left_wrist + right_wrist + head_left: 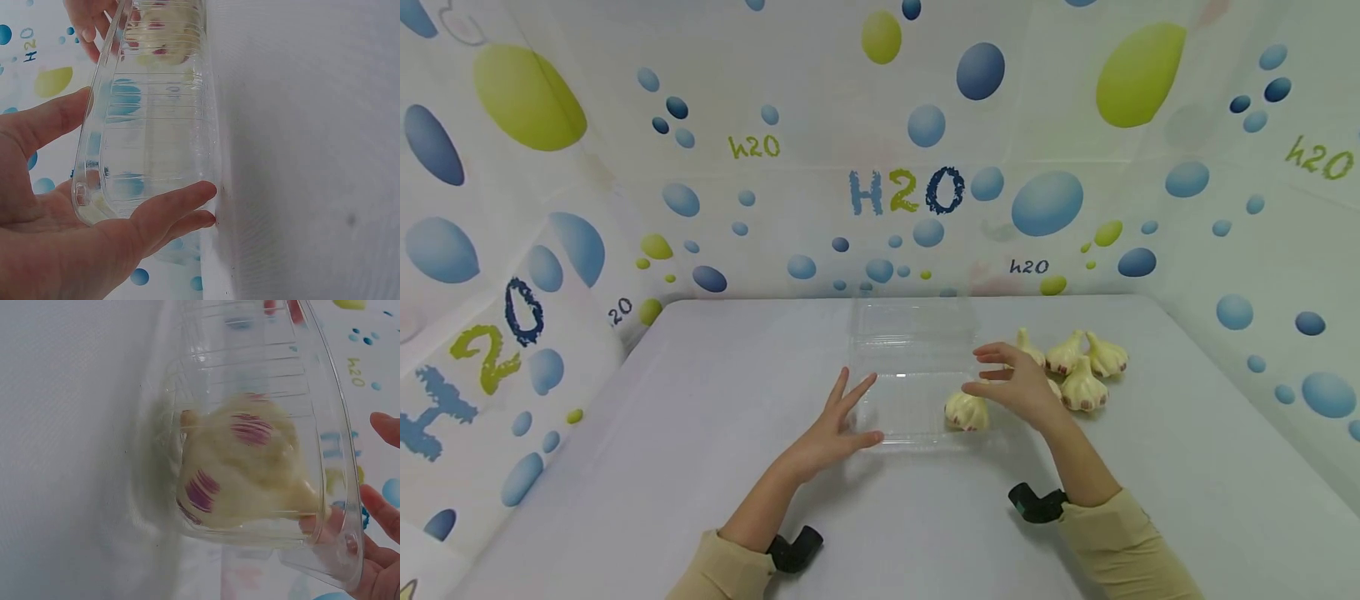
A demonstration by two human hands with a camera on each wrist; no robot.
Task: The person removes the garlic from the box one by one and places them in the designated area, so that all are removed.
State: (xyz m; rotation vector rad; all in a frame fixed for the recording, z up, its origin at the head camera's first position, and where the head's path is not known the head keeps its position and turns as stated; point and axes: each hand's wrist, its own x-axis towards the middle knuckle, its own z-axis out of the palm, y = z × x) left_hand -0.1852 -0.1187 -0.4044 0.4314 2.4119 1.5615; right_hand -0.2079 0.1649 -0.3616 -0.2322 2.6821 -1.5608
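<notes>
A clear plastic clamshell box lies with its lid folded back on the table. One garlic bulb sits inside, at the right end; the right wrist view shows the bulb with purple streaks through the box wall. My left hand is at the box's left end, fingers spread, thumb and fingertips against its side. My right hand hovers at the right end, just above the bulb, with fingers extended and nothing held. Parts of the bulbs behind that hand are hidden.
Several more garlic bulbs are grouped on the table right of the box, close to my right hand. White sheeting printed with blue and green drops rises behind the table and at both sides.
</notes>
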